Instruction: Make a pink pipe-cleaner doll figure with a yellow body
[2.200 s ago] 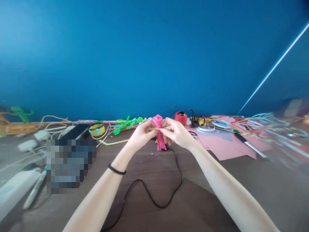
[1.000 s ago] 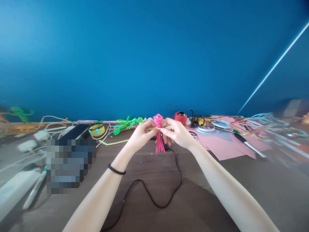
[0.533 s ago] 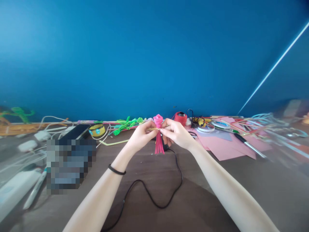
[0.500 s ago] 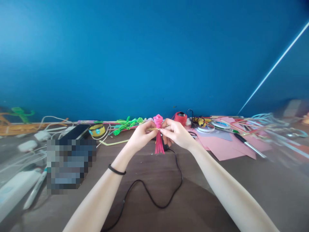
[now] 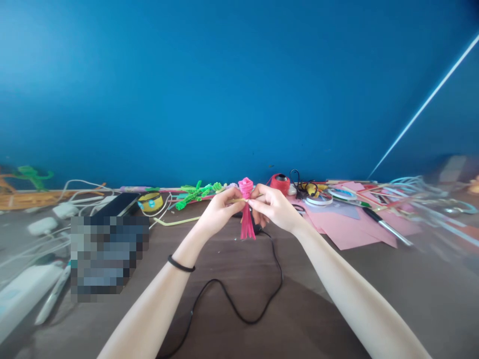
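Note:
In the middle of the view, my left hand (image 5: 217, 210) and my right hand (image 5: 277, 208) meet at a pink pipe-cleaner piece (image 5: 247, 225). It is upright, coiled into a knob at the top, with loose strands hanging below like a tassel. A thin yellow pipe cleaner (image 5: 236, 200) crosses its neck. The left fingertips pinch this yellow strip on one side. Pressed against the neck on the other side, my right thumb and fingers are closed; the strip's end is hidden there. Behind the hands, a black mouse (image 5: 257, 228) is partly covered.
A black cable (image 5: 239, 315) curves across the brown table. At left are a phone (image 5: 114, 208), white chargers (image 5: 43, 226) and a yellow tape roll (image 5: 150, 203). Green pipe cleaners (image 5: 192, 193) lie by the blue wall. Pink paper (image 5: 346, 232) and a black-handled pen-like tool (image 5: 387, 225) lie at right.
Almost nothing differs. Both hands keep their hold at the same spot, and the pink strands hang a touch lower.

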Tool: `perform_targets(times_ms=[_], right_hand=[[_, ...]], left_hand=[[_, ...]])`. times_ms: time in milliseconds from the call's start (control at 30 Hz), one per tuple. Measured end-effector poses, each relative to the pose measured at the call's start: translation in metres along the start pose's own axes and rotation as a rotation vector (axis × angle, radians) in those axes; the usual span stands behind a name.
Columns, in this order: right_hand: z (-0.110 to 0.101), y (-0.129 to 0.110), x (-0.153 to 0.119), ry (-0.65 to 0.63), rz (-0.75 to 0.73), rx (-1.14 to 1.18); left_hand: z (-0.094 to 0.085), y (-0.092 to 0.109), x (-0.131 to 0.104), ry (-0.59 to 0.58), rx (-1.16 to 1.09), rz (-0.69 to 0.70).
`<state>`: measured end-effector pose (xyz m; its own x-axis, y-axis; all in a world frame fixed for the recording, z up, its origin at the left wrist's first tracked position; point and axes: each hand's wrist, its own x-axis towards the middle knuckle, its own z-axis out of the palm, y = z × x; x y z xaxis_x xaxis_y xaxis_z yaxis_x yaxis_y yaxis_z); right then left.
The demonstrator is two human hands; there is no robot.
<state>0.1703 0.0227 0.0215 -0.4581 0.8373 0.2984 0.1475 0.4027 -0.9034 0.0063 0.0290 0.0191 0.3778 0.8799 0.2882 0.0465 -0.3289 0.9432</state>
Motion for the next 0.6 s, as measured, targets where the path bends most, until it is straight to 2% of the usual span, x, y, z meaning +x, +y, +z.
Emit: perform_targets(times_ms=[233,600], right_hand=[[-0.0001,0.0013,0.0011,-0.027,0.018,0.035],[-0.0021,0.0019,0.0007,-0.023,0.022,0.027]], left_hand=[[-0.0004,0.0019,0.0006,-0.010,-0.038,-0.028],[-0.0021,0.0024,-0.0011,-0.039,0.019,-0.040]])
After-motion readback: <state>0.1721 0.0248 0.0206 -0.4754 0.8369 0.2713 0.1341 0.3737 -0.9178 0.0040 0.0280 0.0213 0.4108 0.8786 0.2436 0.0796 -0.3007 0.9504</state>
